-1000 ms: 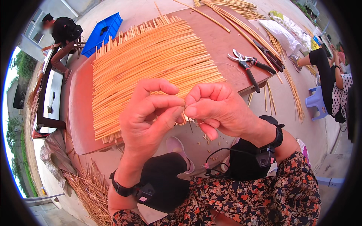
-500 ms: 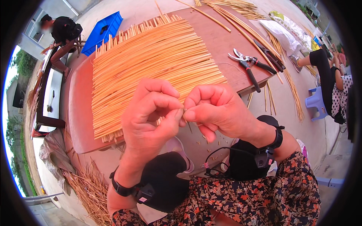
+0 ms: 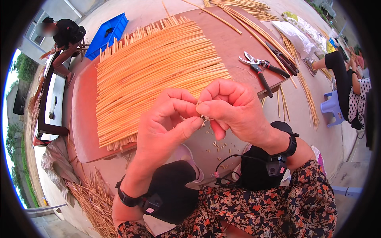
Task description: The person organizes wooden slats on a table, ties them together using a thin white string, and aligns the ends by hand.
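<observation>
I cannot make out well the tiny pale piece [image 3: 203,118]; the fingertips hide most of it. My left hand [image 3: 166,123] and right hand [image 3: 234,105] meet thumb to forefinger, both pinched on it, raised over the near edge of the bench [image 3: 85,131], beside the straw mat [image 3: 154,71].

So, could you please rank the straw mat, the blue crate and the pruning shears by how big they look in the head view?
1. Straw mat, by far the largest.
2. Blue crate, though it lies farther off, so its true size is unsure.
3. Pruning shears, smallest.
</observation>
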Available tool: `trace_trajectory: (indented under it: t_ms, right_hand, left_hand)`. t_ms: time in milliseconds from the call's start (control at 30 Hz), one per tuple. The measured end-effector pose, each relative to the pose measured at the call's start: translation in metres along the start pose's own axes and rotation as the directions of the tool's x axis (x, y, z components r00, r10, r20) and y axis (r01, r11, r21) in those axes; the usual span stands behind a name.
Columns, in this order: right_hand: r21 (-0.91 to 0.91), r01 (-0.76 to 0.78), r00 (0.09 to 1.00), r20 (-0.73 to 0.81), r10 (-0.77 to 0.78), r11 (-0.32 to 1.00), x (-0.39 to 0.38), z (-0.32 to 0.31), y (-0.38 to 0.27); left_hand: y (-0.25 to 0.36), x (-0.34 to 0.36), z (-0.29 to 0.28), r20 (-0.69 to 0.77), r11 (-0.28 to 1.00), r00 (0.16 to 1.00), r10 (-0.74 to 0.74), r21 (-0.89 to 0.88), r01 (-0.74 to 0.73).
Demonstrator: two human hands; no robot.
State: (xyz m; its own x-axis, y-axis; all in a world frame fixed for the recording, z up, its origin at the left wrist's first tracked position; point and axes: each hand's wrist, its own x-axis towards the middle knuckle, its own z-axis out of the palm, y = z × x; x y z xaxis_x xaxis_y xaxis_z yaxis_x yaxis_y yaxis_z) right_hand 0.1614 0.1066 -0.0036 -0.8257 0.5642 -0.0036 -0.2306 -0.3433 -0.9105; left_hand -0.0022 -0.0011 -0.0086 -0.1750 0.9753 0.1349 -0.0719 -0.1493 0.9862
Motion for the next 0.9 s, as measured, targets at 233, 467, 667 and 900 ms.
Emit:
trace_trajectory:
  t_ms: [233,467,667,900]
  right_hand:
    - [-0.106,0.028,0.998,-0.044,-0.033,0.994,-0.005,0.003,-0.006]
    - [-0.166,0.611,0.756,0.413,-0.508,0.774,-0.042,0.009,-0.029]
    - [0.344,0.692,0.441,0.494,-0.749,0.634,-0.041,0.015,-0.02]
    - [0.191,0.84,0.384,0.453,-0.805,0.508,-0.027,0.014,-0.034]
  left_hand:
    - [-0.006,0.001,-0.001,0.02,0.999,1.0,0.02,-0.043,-0.019]
    - [-0.001,0.006,0.004,-0.066,0.98,0.997,0.03,-0.196,-0.042]
    - [-0.007,0.003,0.002,-0.049,0.975,0.999,-0.007,-0.222,-0.004]
    - [-0.008,0.009,0.013,-0.025,0.978,1.0,-0.007,-0.206,0.002]
